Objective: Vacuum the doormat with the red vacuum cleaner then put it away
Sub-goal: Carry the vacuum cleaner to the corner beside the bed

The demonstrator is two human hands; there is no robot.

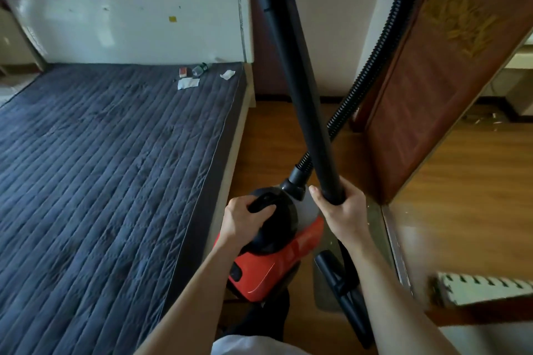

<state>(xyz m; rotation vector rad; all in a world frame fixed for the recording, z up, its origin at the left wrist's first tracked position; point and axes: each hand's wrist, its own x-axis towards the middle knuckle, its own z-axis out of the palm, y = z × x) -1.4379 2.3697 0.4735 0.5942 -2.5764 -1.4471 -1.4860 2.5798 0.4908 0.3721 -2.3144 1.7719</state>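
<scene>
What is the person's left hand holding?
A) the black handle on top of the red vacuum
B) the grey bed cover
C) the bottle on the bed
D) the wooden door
A: the left hand curls round the black handle on top of the red vacuum cleaner, while the right hand grips the black tube.

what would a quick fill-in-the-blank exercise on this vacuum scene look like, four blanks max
1. The left hand grips the black handle on top of the ____ vacuum cleaner.
2. The right hand holds the rigid black tube, which leaves the view at its ____ edge.
3. The ribbed hose runs up beside the brown wooden ____.
4. Scraps of paper and a small bottle lie on the ____, near its headboard.

Missing words: red; top; door; bed
</scene>
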